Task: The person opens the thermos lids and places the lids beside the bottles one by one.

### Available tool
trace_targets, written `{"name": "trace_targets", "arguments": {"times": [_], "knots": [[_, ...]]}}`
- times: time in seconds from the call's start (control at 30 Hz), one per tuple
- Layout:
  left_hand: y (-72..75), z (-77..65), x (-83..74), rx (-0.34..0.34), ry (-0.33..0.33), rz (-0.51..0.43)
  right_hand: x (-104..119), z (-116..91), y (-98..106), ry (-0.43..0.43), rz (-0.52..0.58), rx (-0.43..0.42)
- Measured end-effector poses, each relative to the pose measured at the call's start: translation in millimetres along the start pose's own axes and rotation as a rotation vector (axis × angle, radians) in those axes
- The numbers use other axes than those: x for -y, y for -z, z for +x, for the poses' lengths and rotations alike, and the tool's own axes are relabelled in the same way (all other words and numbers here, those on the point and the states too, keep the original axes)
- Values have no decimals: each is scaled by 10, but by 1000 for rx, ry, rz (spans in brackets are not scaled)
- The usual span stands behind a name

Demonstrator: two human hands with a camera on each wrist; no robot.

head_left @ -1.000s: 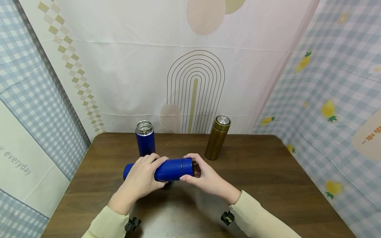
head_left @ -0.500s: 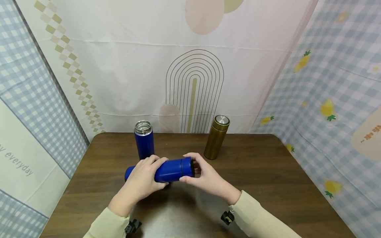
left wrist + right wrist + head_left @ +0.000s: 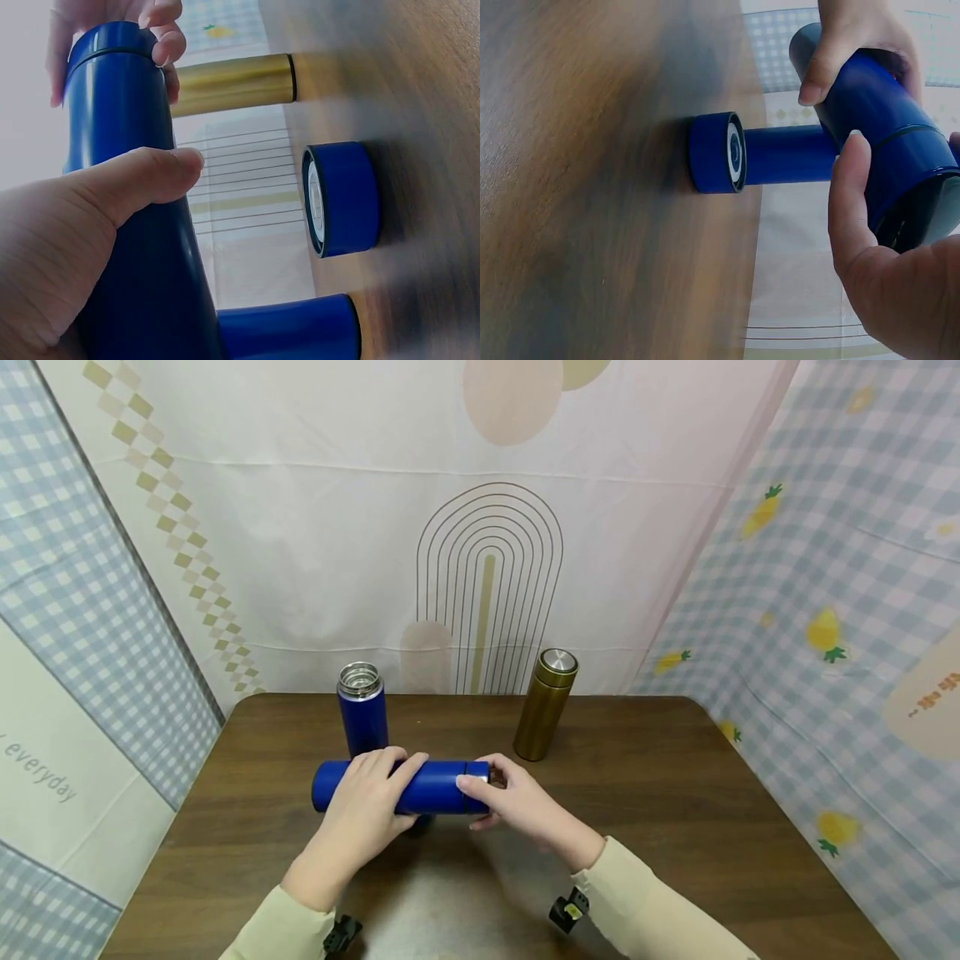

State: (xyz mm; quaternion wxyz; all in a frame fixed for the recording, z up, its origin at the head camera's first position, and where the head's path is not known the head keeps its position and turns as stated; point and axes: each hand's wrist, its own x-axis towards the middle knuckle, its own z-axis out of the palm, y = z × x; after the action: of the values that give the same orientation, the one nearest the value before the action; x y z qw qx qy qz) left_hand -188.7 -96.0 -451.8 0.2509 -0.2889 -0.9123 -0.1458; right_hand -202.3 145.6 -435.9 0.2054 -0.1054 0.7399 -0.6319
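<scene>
The left hand (image 3: 367, 802) reaches in from the near left, gripping the body of a capped blue insulated bottle (image 3: 435, 789) held lengthwise above the middle of the counter (image 3: 637, 827). From the near right, the right hand (image 3: 517, 802) grips its capped right end, thumb across the near side and fingertips showing below. At the far left stands an open blue bottle (image 3: 364, 718) with a bare steel mouth; at the far right, a gold bottle (image 3: 543, 710) stands closed.

The head view mostly hides a loose blue cap (image 3: 345, 199) beneath the held bottle; both wrist views show it on the counter, its pale inner side up. They also show a dark seam between the held bottle's cap and body.

Half a second ago the right thumb lay lower, under the cap; the bottle now looks more level.
</scene>
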Motion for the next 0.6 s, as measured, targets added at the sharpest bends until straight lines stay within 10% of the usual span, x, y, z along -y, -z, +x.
{"name": "trace_targets", "arguments": {"times": [0.6], "knots": [[0, -13, 37, -12, 17, -12, 14, -31, -19, 86, -36, 9]]}}
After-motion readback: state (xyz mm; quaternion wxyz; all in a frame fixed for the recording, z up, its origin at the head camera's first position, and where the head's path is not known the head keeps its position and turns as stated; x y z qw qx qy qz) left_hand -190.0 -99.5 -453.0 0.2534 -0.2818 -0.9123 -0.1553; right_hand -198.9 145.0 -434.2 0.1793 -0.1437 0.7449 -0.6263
